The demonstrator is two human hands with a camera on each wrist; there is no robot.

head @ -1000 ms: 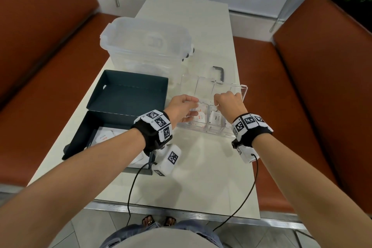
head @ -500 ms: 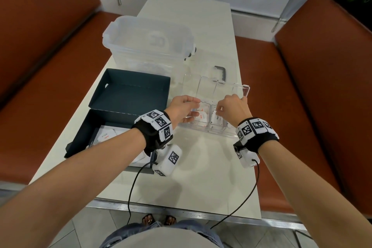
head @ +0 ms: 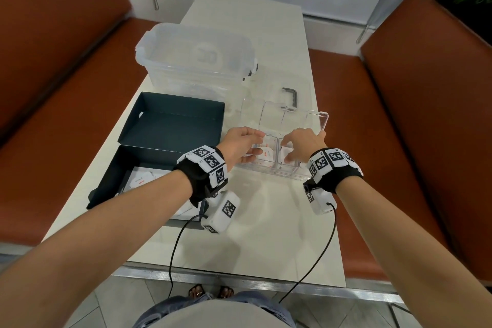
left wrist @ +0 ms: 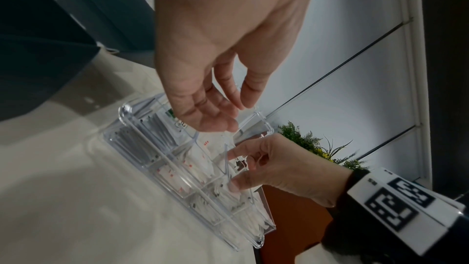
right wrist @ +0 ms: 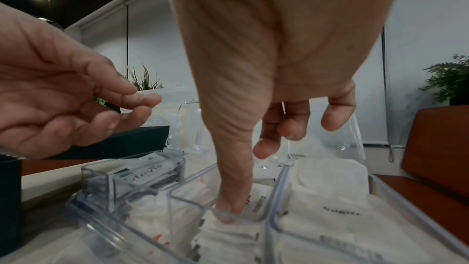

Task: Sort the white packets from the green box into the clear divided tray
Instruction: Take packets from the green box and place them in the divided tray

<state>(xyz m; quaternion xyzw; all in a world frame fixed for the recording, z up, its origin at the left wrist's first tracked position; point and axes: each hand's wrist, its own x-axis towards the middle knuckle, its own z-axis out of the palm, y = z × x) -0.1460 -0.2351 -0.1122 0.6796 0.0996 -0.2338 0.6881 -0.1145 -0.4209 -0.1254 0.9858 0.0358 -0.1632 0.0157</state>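
The clear divided tray lies on the table right of the dark green box. White packets fill its near compartments, and more white packets lie in the box. My left hand hovers over the tray's left end with loosely curled fingers and holds nothing. My right hand reaches into the middle compartment. In the right wrist view its thumb presses straight down on the packets there, with the other fingers raised.
A clear lidded storage bin stands behind the green box's open lid. A black handle sits on a clear piece behind the tray. Brown bench seats flank the table. The table's front edge is near my body.
Both hands stay at the tray. My right hand has shifted slightly to the right and its thumb now reaches down into the middle compartment. The left hand has barely moved.
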